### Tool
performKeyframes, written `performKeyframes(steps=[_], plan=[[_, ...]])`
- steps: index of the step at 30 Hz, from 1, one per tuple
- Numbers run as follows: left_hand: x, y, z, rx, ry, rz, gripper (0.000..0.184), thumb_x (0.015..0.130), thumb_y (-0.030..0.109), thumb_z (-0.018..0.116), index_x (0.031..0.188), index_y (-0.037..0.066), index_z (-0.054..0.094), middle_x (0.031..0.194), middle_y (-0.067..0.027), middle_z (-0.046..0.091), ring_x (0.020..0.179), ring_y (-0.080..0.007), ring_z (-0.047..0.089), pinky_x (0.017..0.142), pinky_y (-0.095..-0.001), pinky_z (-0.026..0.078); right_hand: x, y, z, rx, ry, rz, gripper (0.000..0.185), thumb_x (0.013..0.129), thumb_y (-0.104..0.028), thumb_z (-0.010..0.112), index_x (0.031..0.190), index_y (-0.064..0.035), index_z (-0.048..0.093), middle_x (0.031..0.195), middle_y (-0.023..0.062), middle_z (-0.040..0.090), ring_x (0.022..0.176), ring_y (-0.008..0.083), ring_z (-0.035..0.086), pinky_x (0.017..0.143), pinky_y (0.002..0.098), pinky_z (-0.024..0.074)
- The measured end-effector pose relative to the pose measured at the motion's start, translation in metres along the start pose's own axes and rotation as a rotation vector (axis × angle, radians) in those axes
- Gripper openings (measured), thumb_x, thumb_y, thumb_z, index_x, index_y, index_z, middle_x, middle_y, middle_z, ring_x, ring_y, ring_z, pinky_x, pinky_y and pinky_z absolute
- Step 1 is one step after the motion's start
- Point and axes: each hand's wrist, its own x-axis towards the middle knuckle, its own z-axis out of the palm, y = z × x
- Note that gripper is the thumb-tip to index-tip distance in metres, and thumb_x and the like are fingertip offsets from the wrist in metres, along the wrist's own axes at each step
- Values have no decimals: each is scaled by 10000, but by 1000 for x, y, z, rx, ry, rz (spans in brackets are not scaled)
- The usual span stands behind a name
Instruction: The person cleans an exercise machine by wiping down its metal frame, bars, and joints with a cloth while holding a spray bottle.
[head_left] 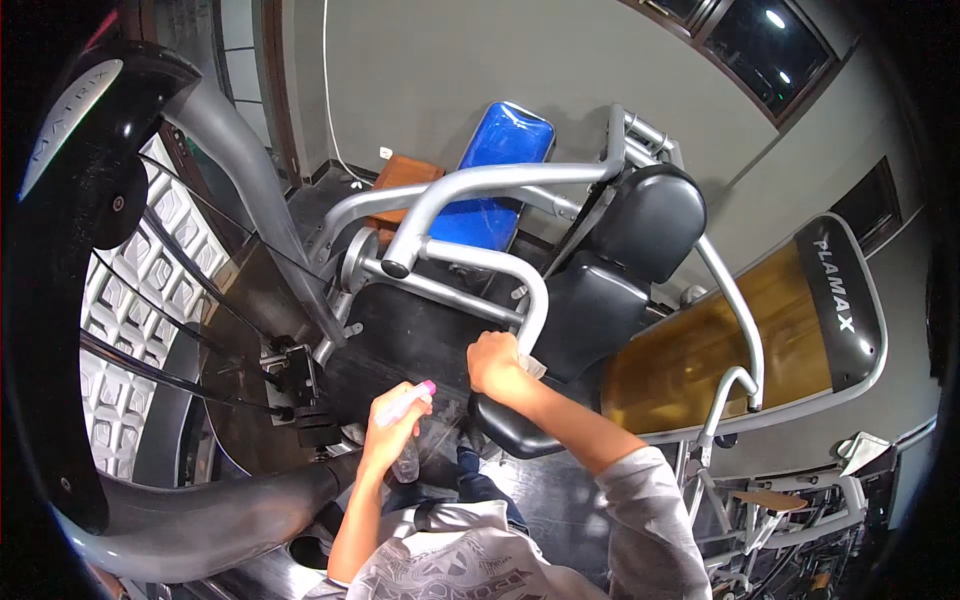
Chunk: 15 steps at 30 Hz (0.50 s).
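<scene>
A clear bottle with a pink top (407,462) is in my left hand (392,425), the fingers wrapped round its upper part. My right hand (495,365) is closed at the lower end of a curved silver handle bar (538,300). A pale cloth (532,368) shows beside that hand, against the bar; most of it is hidden. Just below and to the right lies a black padded seat part (515,430). The machine's black seat (590,310) and backrest (655,222) stand further right.
A blue bench (507,140) and a wooden box (405,175) stand by the wall. At left is a large machine frame (235,140) with cables. A yellow panel marked PLAMAX (720,350) stands at right, with more equipment (770,500) below it.
</scene>
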Motion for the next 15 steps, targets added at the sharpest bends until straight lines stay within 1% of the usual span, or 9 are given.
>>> performKeyframes(steps=[2,4,6,7,8,10,11,14,15], plan=[[1,-2,0,-20,-6,20,107,913,110,636,912,9,672,782,-41,661,559,-72,543,505,-239,424,11,0,-11,-1,-310,-30,211,829,-159,724,1031,-145,781,1169,62,679,1059,277,685,748,364,587],[0,-3,-1,-32,-17,38,118,923,118,633,919,7,671,790,-47,662,562,-72,546,503,-240,427,1,1,5,13,-246,-2,194,828,-171,723,1011,-141,783,1192,62,652,1016,280,697,773,367,584],[0,-4,0,-165,-41,6,138,938,137,630,914,7,670,792,-56,663,568,-70,553,499,-240,430,-38,12,9,92,124,-27,212,788,-155,758,993,-107,779,1231,63,609,997,258,695,789,358,587],[0,-6,2,-164,-46,3,138,938,137,630,914,7,670,792,-56,663,568,-70,553,499,-240,430,-53,21,11,209,137,-12,208,779,-167,759,982,-126,775,1240,60,569,999,255,671,780,363,591],[1,-8,4,-152,-50,1,142,942,141,627,915,9,672,793,-54,664,567,-69,553,497,-237,425,-64,30,20,212,134,-6,208,779,-167,759,982,-126,775,1240,60,569,999,255,671,780,363,591],[1,-9,7,-139,-60,-2,146,945,146,625,916,11,673,794,-53,665,566,-68,554,495,-235,421,-87,44,38,465,454,-94,255,785,-245,742,1035,-198,756,1242,41,557,1010,279,665,788,420,582],[0,-10,8,-116,-67,-15,147,946,148,624,916,13,674,795,-52,666,565,-68,553,492,-233,416,-93,48,50,547,598,-123,316,740,-185,771,1050,-245,750,1177,4,572,975,254,658,775,408,588],[-2,-9,10,-78,-94,-32,150,946,154,624,914,16,675,798,-49,669,556,-67,548,487,-228,406,-110,47,72,632,687,-44,370,751,-193,777,1113,-250,733,1107,-3,596,913,229,650,732,383,593],[-3,-8,12,-68,-109,-28,153,946,158,625,912,18,676,798,-48,670,549,-65,543,485,-227,401,-114,41,78,698,694,14,384,749,-164,778,1120,-256,736,1073,-1,630,925,234,661,749,382,579]])
